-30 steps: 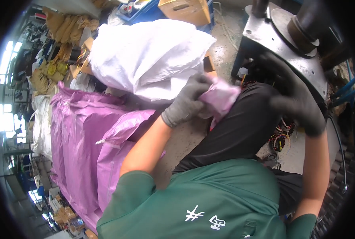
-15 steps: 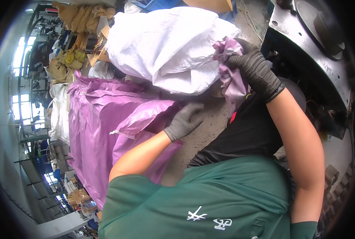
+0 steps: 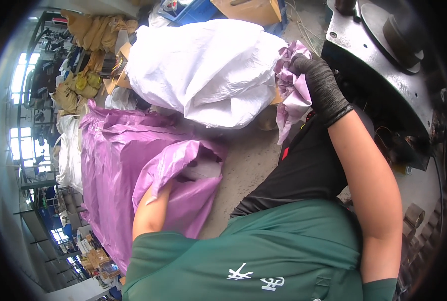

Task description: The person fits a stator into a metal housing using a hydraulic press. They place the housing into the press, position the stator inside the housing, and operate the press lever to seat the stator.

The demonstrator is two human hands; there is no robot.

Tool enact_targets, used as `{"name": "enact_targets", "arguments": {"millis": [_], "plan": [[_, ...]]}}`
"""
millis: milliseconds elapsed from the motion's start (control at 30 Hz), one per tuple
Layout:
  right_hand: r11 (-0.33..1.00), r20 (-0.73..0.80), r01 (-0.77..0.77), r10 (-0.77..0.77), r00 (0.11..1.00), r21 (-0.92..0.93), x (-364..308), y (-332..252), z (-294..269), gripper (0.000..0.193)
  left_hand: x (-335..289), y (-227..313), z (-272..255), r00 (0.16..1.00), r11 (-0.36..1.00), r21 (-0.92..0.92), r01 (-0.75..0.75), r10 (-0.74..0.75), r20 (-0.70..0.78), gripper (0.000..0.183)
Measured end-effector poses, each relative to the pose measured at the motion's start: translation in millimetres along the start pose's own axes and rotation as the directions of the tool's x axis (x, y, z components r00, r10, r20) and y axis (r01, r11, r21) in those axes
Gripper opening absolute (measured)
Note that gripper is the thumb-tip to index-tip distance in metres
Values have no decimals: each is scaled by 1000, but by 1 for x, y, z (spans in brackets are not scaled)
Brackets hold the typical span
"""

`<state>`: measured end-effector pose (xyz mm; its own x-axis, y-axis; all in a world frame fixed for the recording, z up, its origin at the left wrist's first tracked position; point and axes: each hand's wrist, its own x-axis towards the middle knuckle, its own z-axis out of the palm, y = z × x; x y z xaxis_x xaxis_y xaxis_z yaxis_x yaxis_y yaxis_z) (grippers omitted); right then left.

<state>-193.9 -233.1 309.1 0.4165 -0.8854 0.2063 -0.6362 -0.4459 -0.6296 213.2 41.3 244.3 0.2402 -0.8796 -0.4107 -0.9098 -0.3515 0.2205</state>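
Observation:
My right hand (image 3: 319, 83), in a dark grey knit glove, is closed round a crumpled light-purple plastic sack (image 3: 294, 95), whose loose end hangs down below the fingers. At the left stands a large full purple woven sack (image 3: 110, 160). My left forearm (image 3: 150, 213) reaches up behind a loose flap (image 3: 165, 163) of purple plastic at the sack's near right side. That flap hides my left hand, so its fingers do not show. Pale grey material (image 3: 206, 168) shows inside the opening beside the flap. A bulky white woven sack (image 3: 203, 70) lies beyond, just left of the crumpled plastic.
A heavy metal machine (image 3: 379, 65) fills the upper right. A blue crate (image 3: 196, 11) and a cardboard box (image 3: 248, 11) stand behind the white sack. Tan sacks (image 3: 100, 30) are piled at the far left. Concrete floor (image 3: 241, 160) runs between the sacks and my dark-clothed leg.
My left hand has gone from above the floor to behind the purple flap, which has lifted and opened. My right hand still grips the crumpled sack, with its hold slightly shifted.

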Motion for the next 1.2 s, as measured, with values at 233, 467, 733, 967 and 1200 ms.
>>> {"name": "enact_targets", "arguments": {"millis": [233, 467, 733, 967, 1200], "plan": [[262, 261, -394, 426, 866, 881, 2, -18, -5, 18, 16, 76, 110, 776, 777, -23, -629, 630, 42, 35], [390, 225, -392, 407, 885, 833, -5, -4, -4, 28, 51, 122, 203, 782, 748, 231, -622, 582, 223, 61], [404, 248, -394, 368, 896, 825, -3, -5, -13, 25, 84, 138, 252, 972, 739, -632, 232, -190, 136, 74], [402, 297, -428, 348, 889, 809, -3, -11, -10, 23, 101, 123, 272, 941, 357, -878, 319, -11, 337, 54], [417, 326, -447, 329, 886, 791, 0, -32, -8, 18, 96, 118, 280, 992, 803, -584, -119, 70, -106, 18]]}}
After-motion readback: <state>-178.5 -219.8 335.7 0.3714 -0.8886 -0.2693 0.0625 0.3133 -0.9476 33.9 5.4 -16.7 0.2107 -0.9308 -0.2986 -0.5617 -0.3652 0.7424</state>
